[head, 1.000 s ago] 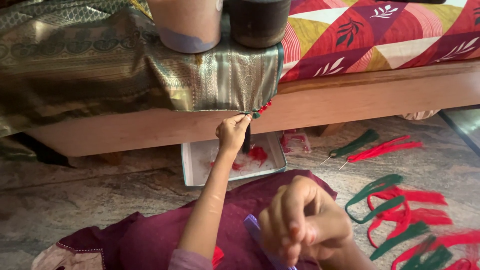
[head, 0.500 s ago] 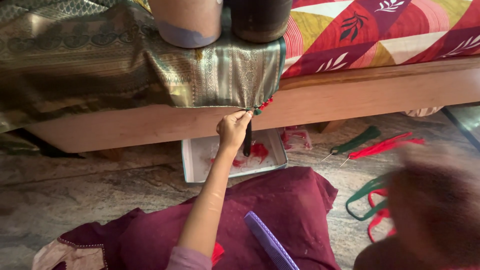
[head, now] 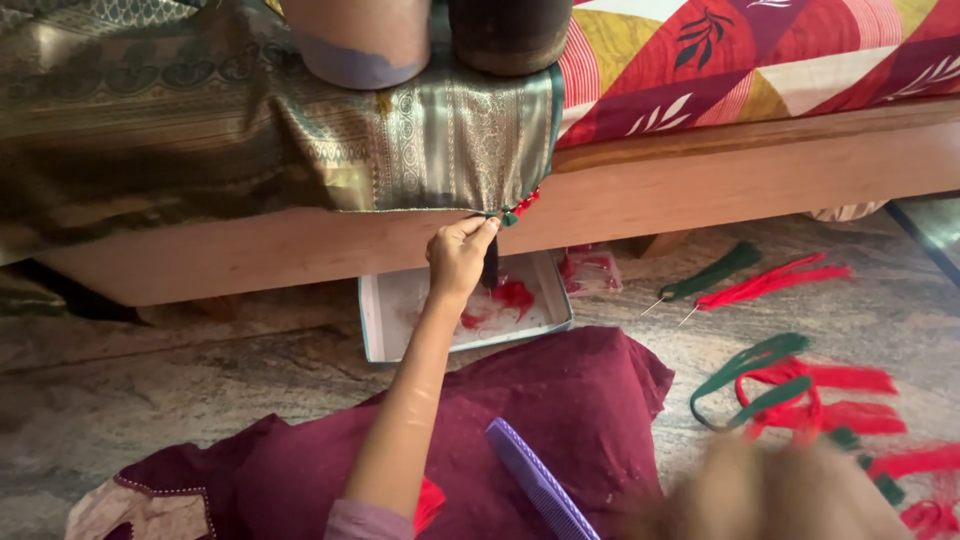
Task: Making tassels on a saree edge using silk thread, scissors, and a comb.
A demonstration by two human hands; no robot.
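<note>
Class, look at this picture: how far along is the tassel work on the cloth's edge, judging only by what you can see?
Done: a few red and green tassels hang at the green brocade cloth corner. In hand: the left hand pinches the hem beside them; the right hand is a blur. Left: loose red and green thread bundles lie on the floor, and most of the hem looks bare.

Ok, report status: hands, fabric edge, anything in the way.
Left hand pinches the green-gold fabric hem at the tassels. Right hand low, blurred. Purple comb on lap, clear.
</note>
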